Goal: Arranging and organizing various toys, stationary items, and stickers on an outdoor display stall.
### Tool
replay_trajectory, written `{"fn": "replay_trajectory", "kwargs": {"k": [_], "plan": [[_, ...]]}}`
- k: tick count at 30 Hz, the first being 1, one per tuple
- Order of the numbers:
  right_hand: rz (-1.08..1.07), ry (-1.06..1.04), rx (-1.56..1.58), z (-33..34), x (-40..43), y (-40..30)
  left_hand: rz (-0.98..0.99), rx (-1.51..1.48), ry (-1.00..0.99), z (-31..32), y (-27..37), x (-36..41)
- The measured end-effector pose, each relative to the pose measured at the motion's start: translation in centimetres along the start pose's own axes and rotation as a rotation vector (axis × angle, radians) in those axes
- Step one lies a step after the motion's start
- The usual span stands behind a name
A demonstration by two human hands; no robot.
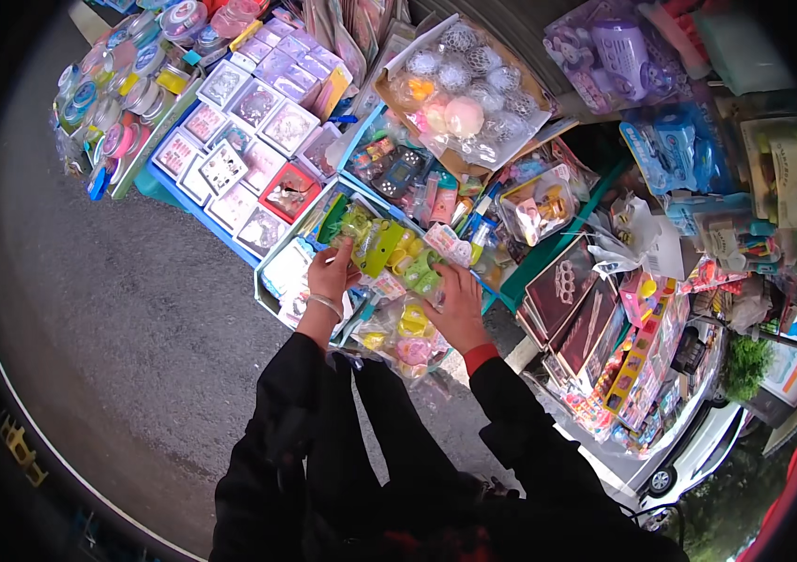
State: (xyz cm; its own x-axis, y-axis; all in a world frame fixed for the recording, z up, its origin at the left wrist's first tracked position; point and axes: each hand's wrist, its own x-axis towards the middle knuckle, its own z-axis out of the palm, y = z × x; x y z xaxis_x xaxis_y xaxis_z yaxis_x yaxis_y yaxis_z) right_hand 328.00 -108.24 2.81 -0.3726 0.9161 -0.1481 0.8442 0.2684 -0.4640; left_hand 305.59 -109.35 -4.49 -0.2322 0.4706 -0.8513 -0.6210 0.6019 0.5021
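A clear plastic toy pack with a green header card (378, 248) and yellow and green toy pieces (422, 274) lies across a light-rimmed stall bin (262, 298). My left hand (331, 275), a bracelet at its wrist, grips the left part of the pack between thumb and fingers. Around the right end, beside the green pieces, curl the fingers of my right hand (459, 302). Below the pack, bagged toys (405, 330) in yellow and pink sit at the bin's near end. White cards (289, 269) lie left of my left hand. Both palms are hidden.
Left of the bin, small boxed trinkets (255, 165) fill a blue tray. Beyond it stand round lidded tubs (124, 105). A carton of netted balls (468, 84) rests at the back. Dark flat boxes (567, 295) stand at right. Asphalt (145, 295) extends to the left; a white car (693, 456) is farther right.
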Motion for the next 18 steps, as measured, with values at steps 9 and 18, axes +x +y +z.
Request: {"fn": "replay_trajectory", "kwargs": {"k": [9,18], "plan": [[0.081,0.040,0.013,0.2,0.0,-0.5,0.029,0.065,0.084,0.5,0.8,1.1],[0.119,0.086,0.037,-1.0,-0.2,-0.1,0.519,0.158,0.007,-6.7,5.4,-1.9]]}}
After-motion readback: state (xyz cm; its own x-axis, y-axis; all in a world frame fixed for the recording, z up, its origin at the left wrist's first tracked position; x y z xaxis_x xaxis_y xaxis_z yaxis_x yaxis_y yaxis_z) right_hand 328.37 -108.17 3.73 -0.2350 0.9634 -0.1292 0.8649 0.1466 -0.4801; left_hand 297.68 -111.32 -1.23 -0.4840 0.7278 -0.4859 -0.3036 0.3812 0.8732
